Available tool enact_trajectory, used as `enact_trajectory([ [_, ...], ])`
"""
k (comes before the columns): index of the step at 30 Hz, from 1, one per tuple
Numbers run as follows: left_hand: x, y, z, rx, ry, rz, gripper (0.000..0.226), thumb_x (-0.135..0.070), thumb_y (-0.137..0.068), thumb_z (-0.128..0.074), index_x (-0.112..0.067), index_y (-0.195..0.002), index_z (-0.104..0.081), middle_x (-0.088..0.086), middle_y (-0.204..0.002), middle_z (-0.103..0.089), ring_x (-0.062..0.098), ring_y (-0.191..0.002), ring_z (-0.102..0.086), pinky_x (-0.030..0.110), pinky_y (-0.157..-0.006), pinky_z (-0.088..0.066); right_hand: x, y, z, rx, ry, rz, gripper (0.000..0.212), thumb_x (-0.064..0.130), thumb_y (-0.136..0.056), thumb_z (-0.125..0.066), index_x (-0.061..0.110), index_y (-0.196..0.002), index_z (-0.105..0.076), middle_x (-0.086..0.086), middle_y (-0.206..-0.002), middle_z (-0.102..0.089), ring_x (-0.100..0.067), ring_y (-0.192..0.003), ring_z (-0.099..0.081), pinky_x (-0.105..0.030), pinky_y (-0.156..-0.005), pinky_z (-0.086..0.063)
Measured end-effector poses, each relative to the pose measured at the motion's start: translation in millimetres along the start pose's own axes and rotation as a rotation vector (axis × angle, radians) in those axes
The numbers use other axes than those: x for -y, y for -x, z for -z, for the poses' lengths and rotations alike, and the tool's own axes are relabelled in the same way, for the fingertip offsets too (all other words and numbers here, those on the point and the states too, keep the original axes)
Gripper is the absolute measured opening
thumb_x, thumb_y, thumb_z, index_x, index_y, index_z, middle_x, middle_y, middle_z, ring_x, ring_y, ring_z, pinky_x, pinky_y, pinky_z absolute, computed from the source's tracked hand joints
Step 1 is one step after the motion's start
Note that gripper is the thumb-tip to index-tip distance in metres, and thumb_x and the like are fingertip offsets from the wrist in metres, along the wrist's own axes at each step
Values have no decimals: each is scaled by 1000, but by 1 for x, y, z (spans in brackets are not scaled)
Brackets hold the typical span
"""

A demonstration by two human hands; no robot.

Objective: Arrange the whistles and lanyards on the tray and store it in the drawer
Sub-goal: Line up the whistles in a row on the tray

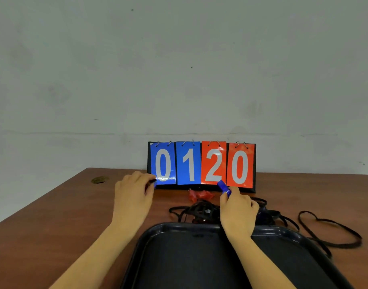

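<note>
1. The right hand [238, 213] is pinching a blue whistle [223, 186] between thumb and fingertips; the whistle is sticking up just beyond the grip, in front of the scoreboard [201, 164].
2. The left hand [133, 197] is curling closed around something small, dark and blue at its fingertips; what it is cannot be told for certain.
3. Red whistles [200, 195] are lying between the two grips, on the table [64, 205]. Black lanyards [329, 232] are tangling just beneath and to the right of the right grip.
4. The tray [158, 243] is sitting nearer than both grips, under the right forearm, showing nothing on it.
5. Judgement: the whistles are looking light, hard and smooth, suiting a body pinch; the lanyards are limp and snag-prone, better lifted by a loop.
6. Both forearms are reaching forward, wrists level, palms down.
</note>
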State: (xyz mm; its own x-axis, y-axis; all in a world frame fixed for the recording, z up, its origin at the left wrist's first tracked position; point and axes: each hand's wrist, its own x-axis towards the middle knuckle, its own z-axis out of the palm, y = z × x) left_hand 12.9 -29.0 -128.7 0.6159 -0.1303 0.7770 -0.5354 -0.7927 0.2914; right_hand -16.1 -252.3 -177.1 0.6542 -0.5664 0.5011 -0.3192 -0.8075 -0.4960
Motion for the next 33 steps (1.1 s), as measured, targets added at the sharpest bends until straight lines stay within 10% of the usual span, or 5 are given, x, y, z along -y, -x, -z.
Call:
enact_trajectory([
  [4, 13, -2, 5, 126, -268, -380, 27, -6, -64, -79, -15, -88, -72, 1, -77, -67, 22, -68, -64, 33, -66, -48, -1, 1, 1, -9, 12, 12, 25, 33, -96, -40, 19, -109, -56, 1, -84, -63, -17, -84, -58, -36, -95, -37],
  [11, -6, 23, 14, 123, 738, 662, 14, -17, -82, -66, -21, -95, -62, -3, -87, -66, 12, -82, -62, 21, -67, -42, -1, 1, 3, -22, -17, 25, 30, 35, -97, -38, 18, -116, -54, 0, -92, -65, -16, -87, -59, -34, -95, -36],
  [20, -1, 61, 13, 429, 689, 455, 17, -10, -74, -75, -25, -67, -71, -6, -70, -72, 2, -65, -64, 10, -65, -45, 11, 4, 23, 32, -259, 244, 29, 32, -93, -50, 17, -116, -59, 1, -100, -65, -17, -94, -60, -31, -89, -44],
  [27, 4, 61, 10, 462, 639, 373, 16, -11, -78, -71, -24, -71, -69, -13, -71, -71, -1, -66, -63, 7, -65, -43, 43, 53, 59, 431, -501, 296, 16, 36, -88, -55, 25, -96, -64, 0, -68, -68, -10, -64, -64, -33, -68, -52],
  [33, 7, 61, 13, 459, 644, 358, 12, -11, -80, -68, -22, -76, -70, -18, -75, -69, -3, -66, -61, 7, -62, -43, 38, 82, 64, 467, -171, 398, 19, 42, -84, -52, 30, -96, -61, 8, -55, -48, -7, -57, -46, -24, -59, -37],
])
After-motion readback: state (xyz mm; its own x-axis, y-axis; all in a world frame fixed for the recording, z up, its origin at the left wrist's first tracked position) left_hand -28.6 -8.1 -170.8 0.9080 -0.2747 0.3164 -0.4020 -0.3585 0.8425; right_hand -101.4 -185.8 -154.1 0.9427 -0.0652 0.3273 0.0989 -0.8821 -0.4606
